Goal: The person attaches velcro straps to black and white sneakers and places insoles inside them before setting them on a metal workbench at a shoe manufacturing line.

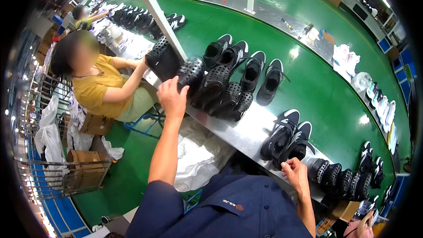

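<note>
My left hand (172,97) is at the end of a black perforated shoe form (191,71), thumb and fingers bent around its near edge. By the table's front edge my right hand (296,175) has its fingers curled in a pinch at the heel of a black sneaker (297,146) with a white sole. Another black sneaker (282,129) lies against it on the left, toe pointing away. Between my hands stand several more shoe forms (216,84), upright in a cluster. Beyond them several black sneakers (253,70) rest on the green surface.
A person in a yellow top (99,81) sits at the left, hands on another black shoe form (159,59). A white post (157,13) rises near my left hand. More shoe forms (339,178) line the right edge. White cloth (198,154) hangs below the metal table edge (211,130).
</note>
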### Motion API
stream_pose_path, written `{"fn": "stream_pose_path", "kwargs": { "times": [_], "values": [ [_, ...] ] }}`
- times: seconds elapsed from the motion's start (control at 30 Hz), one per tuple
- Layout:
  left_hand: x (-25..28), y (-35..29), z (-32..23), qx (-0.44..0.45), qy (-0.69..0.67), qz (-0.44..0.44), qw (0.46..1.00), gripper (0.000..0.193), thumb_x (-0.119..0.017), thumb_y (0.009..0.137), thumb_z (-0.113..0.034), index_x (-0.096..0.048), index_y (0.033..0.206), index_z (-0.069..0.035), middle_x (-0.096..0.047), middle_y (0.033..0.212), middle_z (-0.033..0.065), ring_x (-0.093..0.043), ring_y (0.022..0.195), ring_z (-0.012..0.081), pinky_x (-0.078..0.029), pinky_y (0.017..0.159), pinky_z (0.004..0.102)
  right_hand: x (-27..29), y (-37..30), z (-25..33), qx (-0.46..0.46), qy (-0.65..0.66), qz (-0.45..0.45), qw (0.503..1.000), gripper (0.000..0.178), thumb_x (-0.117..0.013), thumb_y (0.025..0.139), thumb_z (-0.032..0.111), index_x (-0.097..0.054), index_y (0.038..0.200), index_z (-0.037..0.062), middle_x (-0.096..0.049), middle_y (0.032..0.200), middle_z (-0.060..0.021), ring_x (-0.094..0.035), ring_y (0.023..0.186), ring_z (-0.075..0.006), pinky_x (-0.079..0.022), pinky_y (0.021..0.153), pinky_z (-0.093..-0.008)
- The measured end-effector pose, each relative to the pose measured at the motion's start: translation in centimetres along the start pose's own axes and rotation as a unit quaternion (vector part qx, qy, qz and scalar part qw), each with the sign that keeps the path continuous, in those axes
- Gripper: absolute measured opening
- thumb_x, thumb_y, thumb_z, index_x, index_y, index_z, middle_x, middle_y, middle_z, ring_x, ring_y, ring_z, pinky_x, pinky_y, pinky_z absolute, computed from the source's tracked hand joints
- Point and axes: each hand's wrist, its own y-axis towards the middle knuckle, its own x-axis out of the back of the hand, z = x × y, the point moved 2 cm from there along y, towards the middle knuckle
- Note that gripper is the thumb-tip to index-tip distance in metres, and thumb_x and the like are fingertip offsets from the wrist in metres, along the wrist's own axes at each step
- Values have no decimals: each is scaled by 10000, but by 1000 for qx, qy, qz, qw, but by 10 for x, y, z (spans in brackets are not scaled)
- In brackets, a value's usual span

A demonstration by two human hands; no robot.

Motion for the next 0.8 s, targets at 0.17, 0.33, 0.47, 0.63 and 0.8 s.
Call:
{"fn": "stream_pose_path", "kwargs": {
  "times": [0.17,0.33,0.47,0.63,0.8],
  "values": [
    [72,-11,-104,-63,-92,-99,989,491,-869,788,-112,-697,1231,9,-667,1164,149,-604,1119,366,-503,961,471,-19,4,44,39,201,-21,979,433,-737,995,240,-578,1298,-24,-704,1066,-110,-672,904,-156,-556,759,-304],
    [46,-103,-223,-249,-308,132,909,506,-851,752,-130,-697,1217,-1,-646,1196,153,-609,1108,361,-502,970,464,-62,16,74,28,499,80,862,559,-727,996,404,-544,1380,42,-666,1221,-83,-682,1008,-186,-572,843,-318],
    [26,-114,-250,-199,-481,276,808,520,-816,823,-241,-679,1278,-28,-623,1215,182,-609,1122,358,-512,951,435,-27,3,30,-53,449,29,891,409,-713,978,346,-620,1274,79,-684,1081,-25,-662,924,-118,-561,756,-296],
    [-46,-120,-284,86,-606,549,569,463,-791,901,-208,-661,1304,-22,-665,1204,80,-613,1085,144,-507,920,289,-14,-12,22,-17,146,132,980,655,-724,928,413,-573,1356,-60,-735,1043,-119,-712,925,-249,-554,792,-378],
    [-65,-144,-284,205,-574,469,639,193,-712,902,-10,-700,1092,-34,-656,994,-17,-561,847,56,-482,775,228,-8,-36,32,99,-217,-106,965,661,-724,911,562,-609,1088,-64,-714,829,-227,-719,785,-408,-560,696,-484]
  ]
}}
